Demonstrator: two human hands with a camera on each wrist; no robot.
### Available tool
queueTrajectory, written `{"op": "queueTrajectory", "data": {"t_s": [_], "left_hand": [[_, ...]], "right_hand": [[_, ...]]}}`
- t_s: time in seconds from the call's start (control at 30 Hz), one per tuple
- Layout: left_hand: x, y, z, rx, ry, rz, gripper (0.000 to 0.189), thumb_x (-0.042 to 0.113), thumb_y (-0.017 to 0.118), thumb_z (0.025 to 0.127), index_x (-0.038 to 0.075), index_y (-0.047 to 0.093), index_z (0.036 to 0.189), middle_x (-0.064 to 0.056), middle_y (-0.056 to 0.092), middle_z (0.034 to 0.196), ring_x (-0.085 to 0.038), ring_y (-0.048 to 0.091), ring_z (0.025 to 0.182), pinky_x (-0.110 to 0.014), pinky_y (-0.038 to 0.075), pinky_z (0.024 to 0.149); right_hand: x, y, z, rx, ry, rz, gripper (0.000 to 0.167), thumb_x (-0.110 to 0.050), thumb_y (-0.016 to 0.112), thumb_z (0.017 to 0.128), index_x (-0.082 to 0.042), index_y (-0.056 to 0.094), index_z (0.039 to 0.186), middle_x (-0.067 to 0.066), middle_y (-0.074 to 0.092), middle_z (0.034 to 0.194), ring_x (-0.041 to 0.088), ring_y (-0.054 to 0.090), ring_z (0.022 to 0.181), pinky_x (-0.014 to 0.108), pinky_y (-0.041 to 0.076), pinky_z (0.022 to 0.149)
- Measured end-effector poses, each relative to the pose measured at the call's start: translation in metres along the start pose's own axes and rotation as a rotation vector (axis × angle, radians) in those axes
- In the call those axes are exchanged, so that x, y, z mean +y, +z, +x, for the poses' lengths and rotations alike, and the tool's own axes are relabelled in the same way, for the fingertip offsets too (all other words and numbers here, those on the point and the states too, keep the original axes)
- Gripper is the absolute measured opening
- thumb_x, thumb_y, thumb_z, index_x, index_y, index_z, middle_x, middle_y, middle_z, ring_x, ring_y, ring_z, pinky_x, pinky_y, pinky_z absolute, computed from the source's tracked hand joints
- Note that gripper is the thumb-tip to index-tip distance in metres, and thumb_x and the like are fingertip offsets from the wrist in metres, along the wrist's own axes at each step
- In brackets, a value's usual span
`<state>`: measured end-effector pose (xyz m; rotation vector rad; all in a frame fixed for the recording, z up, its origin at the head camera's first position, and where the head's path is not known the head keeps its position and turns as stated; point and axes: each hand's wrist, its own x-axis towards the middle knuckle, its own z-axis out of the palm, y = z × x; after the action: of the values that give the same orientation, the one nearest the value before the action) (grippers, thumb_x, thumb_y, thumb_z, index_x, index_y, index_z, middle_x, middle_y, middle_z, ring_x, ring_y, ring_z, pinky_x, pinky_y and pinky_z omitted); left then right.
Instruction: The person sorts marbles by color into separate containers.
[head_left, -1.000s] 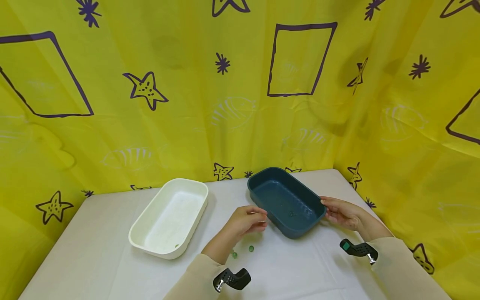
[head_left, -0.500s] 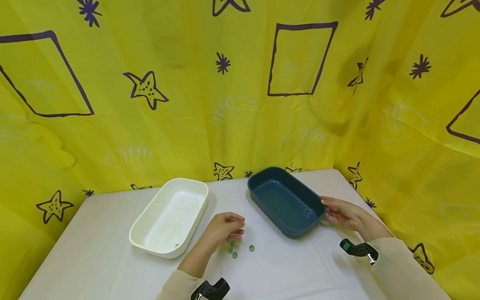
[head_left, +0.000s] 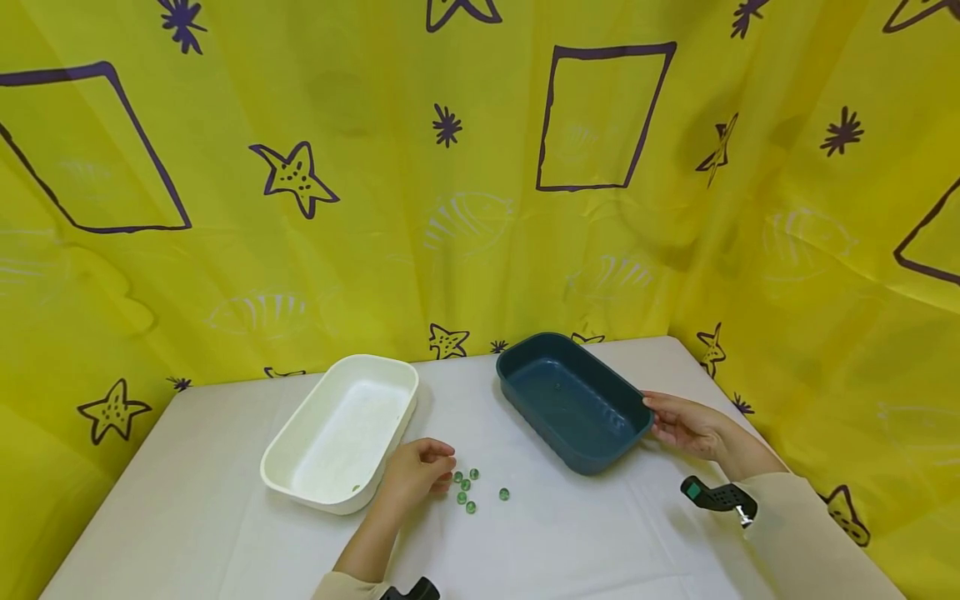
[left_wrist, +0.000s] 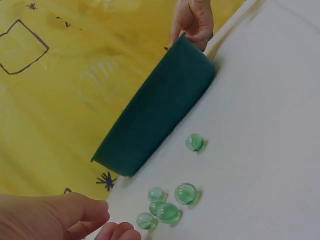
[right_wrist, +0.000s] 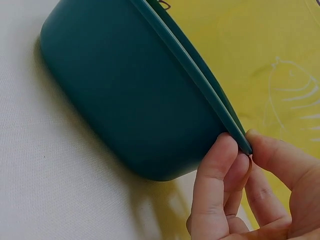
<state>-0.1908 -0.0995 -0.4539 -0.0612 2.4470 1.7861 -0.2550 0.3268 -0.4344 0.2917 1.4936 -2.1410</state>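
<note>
My right hand [head_left: 686,427] pinches the rim of the dark teal bin [right_wrist: 115,95] at its near right corner, thumb on one side and fingers on the other. The bin sits on the table; a small, faint marble-like spot [head_left: 557,386] shows on its floor. Several green glass marbles [head_left: 466,485] lie clustered on the cloth beside my left hand [head_left: 414,477]. One single marble [left_wrist: 195,142] lies apart, closer to the bin. My left fingers are loosely bent with a gap at the thumb, and nothing is seen between them.
A cream-white tray [head_left: 279,487] stands left of my left hand, close to it, with a small dark mark near its front corner. White cloth [head_left: 570,542] covers the table. A yellow patterned curtain [head_left: 375,275] hangs along the back and right side.
My left hand has moved left from beside the teal bin to the marble cluster, uncovering several marbles. The spot inside the bin has shifted. The right hand keeps its place on the rim.
</note>
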Motion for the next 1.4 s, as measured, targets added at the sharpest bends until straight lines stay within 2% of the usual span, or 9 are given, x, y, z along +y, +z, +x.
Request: {"op": "queueTrajectory", "data": {"t_s": [0.27,0.6,0.83,1.17,1.4], "left_hand": [[-0.011,0.003,-0.001,-0.013,0.01,0.087,0.016,0.004,0.07,0.084,-0.003,0.07,0.098,-0.005,0.064,0.077,-0.01,0.063,0.062,-0.026,0.06,0.058],[-0.012,0.009,-0.003,0.023,0.075,0.204,0.011,0.005,0.075,0.081,0.003,0.072,0.091,-0.002,0.064,0.074,-0.01,0.058,0.057,-0.021,0.056,0.054],[-0.015,0.009,-0.003,0.021,0.101,0.263,0.01,0.006,0.073,0.08,0.006,0.073,0.09,0.003,0.063,0.07,-0.008,0.056,0.055,-0.018,0.048,0.049],[-0.011,0.011,-0.004,0.051,0.118,0.366,0.007,0.007,0.075,0.079,0.011,0.075,0.085,0.005,0.064,0.069,-0.008,0.053,0.06,-0.019,0.044,0.053],[-0.01,0.011,-0.005,0.061,0.122,0.387,0.006,0.009,0.076,0.079,0.012,0.075,0.084,0.006,0.065,0.071,-0.009,0.053,0.066,-0.022,0.045,0.057]], "right_hand": [[0.001,-0.001,0.0,0.004,0.007,0.019,0.021,-0.013,0.056,0.101,-0.019,0.074,0.092,-0.002,0.07,0.083,0.008,0.064,0.071,0.015,0.058,0.07],[0.001,-0.001,0.0,-0.007,0.012,0.03,0.022,-0.013,0.054,0.102,-0.02,0.074,0.093,-0.001,0.07,0.084,0.008,0.065,0.072,0.016,0.058,0.071],[0.001,0.0,0.0,0.004,0.011,0.028,0.023,-0.014,0.054,0.102,-0.02,0.074,0.092,-0.002,0.07,0.083,0.008,0.064,0.071,0.016,0.058,0.07],[0.001,0.001,-0.001,0.011,0.013,0.032,0.022,-0.014,0.056,0.101,-0.02,0.075,0.091,-0.003,0.07,0.082,0.007,0.064,0.071,0.015,0.058,0.071],[0.001,0.0,-0.001,0.018,0.012,0.03,0.022,-0.014,0.057,0.1,-0.02,0.075,0.091,-0.003,0.07,0.083,0.007,0.063,0.071,0.015,0.057,0.071]]}}
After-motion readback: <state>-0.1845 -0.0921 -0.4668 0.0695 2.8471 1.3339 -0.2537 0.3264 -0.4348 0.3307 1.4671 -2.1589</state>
